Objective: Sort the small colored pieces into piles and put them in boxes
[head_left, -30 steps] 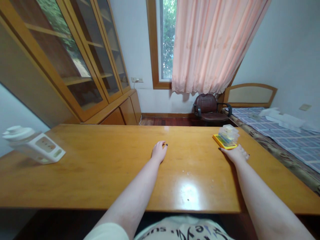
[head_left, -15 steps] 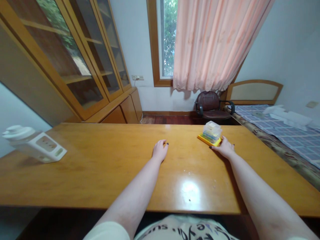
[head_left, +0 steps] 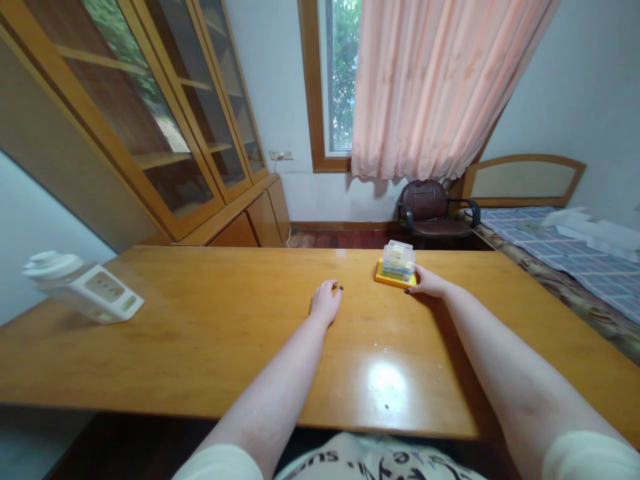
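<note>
Dark lettering [head_left: 375, 463] crosses my shirt [head_left: 345, 441], too cut off to read whole, and the label [head_left: 129, 302] on the white jug [head_left: 83, 291], at the left of the glossy wooden table [head_left: 200, 347], is too small to make out. Toward the far edge sits the yellow tray [head_left: 388, 281] with a clear box [head_left: 399, 260] on it, my right hand [head_left: 426, 283] gripping its right end, while my left hand [head_left: 326, 305] rests nearer me, loosely curled and holding nothing. Beyond stand a cabinet [head_left: 264, 217], a brown chair [head_left: 425, 203] under the pink curtain [head_left: 435, 87], and a bed [head_left: 575, 267].
</note>
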`<control>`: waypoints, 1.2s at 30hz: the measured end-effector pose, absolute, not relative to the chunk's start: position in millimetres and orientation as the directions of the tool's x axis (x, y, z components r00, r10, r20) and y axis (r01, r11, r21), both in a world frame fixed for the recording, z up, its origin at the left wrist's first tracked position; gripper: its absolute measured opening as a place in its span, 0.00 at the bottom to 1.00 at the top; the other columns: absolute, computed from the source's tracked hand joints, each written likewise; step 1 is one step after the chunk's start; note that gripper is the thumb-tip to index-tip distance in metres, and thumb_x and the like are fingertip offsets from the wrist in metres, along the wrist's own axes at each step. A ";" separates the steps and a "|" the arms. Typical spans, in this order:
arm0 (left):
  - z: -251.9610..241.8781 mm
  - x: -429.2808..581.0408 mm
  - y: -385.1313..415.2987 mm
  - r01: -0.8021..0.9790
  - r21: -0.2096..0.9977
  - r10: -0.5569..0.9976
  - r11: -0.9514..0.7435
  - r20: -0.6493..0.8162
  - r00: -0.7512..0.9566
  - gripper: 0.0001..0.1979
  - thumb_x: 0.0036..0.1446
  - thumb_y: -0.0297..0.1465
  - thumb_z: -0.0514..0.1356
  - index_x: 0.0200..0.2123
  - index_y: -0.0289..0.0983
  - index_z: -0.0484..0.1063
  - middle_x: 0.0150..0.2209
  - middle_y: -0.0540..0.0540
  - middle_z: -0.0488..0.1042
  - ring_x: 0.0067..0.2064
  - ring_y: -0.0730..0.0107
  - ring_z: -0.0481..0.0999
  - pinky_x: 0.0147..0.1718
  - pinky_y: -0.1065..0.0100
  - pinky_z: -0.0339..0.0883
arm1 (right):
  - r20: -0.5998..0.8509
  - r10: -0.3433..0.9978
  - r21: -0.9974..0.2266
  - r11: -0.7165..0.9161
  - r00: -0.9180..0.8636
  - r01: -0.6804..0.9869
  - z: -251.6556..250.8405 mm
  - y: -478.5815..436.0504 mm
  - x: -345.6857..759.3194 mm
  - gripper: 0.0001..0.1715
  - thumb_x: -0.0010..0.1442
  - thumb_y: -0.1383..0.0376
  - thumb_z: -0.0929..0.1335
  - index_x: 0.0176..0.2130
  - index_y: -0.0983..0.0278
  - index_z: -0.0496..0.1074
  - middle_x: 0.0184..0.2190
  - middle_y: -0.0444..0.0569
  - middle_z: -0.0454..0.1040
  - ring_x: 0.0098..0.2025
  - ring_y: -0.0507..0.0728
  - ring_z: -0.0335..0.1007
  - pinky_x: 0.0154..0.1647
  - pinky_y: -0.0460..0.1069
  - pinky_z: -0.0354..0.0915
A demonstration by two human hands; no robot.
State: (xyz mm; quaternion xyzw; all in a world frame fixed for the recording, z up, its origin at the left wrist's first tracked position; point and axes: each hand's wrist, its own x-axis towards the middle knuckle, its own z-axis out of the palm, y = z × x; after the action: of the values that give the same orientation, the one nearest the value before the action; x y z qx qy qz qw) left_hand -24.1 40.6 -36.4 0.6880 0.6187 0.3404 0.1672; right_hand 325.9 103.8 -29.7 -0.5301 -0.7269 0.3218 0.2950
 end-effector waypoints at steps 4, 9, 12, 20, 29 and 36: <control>-36.5 -23.6 40.7 0.749 0.641 0.968 -0.167 0.252 0.000 0.14 0.59 0.33 0.54 0.47 0.37 0.70 0.47 0.42 0.73 0.49 0.64 0.71 0.51 0.64 0.62 | 0.038 0.948 -0.823 0.209 -0.317 0.528 -25.3 115.6 324.5 0.44 0.34 0.69 0.77 0.52 0.65 0.65 0.53 0.57 0.69 0.55 0.66 0.65 0.61 0.61 0.55; -35.4 -23.7 40.0 0.756 0.633 0.967 -0.165 0.255 -0.002 0.14 0.59 0.33 0.54 0.47 0.36 0.70 0.47 0.43 0.74 0.49 0.64 0.71 0.51 0.64 0.62 | 0.021 0.962 -0.821 0.172 -0.272 0.544 -22.4 119.3 324.1 0.44 0.32 0.69 0.77 0.50 0.64 0.67 0.53 0.57 0.70 0.56 0.69 0.63 0.62 0.62 0.52; -35.2 -23.8 40.1 0.755 0.635 0.967 -0.164 0.254 -0.004 0.14 0.60 0.33 0.54 0.46 0.36 0.70 0.47 0.43 0.74 0.49 0.64 0.71 0.51 0.64 0.62 | 0.003 0.956 -0.870 0.148 -0.295 0.470 -18.3 117.7 321.6 0.43 0.33 0.68 0.77 0.50 0.64 0.67 0.53 0.57 0.70 0.56 0.69 0.63 0.61 0.62 0.54; -35.2 -23.8 40.7 0.746 0.645 0.968 -0.165 0.252 -0.004 0.14 0.59 0.33 0.54 0.46 0.36 0.70 0.47 0.42 0.74 0.50 0.63 0.71 0.51 0.62 0.62 | 0.137 0.977 -0.901 0.192 -0.166 0.390 0.4 115.5 302.7 0.45 0.35 0.71 0.74 0.54 0.63 0.64 0.55 0.56 0.68 0.58 0.68 0.62 0.61 0.61 0.55; -36.0 -24.0 41.3 0.744 0.650 0.969 -0.156 0.247 -0.012 0.14 0.59 0.34 0.54 0.47 0.37 0.70 0.48 0.42 0.73 0.50 0.62 0.71 0.52 0.62 0.62 | 0.122 0.985 -0.872 0.164 -0.119 0.461 -6.2 116.4 295.9 0.38 0.37 0.70 0.74 0.50 0.65 0.68 0.50 0.56 0.72 0.52 0.68 0.67 0.57 0.62 0.61; -37.3 -23.8 41.5 0.735 0.659 0.969 -0.161 0.245 -0.007 0.18 0.58 0.35 0.56 0.50 0.35 0.67 0.49 0.39 0.72 0.51 0.60 0.71 0.53 0.60 0.62 | 0.062 0.994 -0.833 0.102 -0.091 0.544 -6.7 101.0 288.2 0.35 0.41 0.63 0.75 0.49 0.68 0.69 0.45 0.58 0.75 0.42 0.66 0.73 0.45 0.59 0.69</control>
State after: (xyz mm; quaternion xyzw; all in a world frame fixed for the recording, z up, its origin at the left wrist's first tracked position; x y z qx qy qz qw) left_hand -23.8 41.5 -37.3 0.6829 0.6238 0.3381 0.1737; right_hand 288.2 101.0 -6.7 -0.5824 -0.6600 0.3314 0.3396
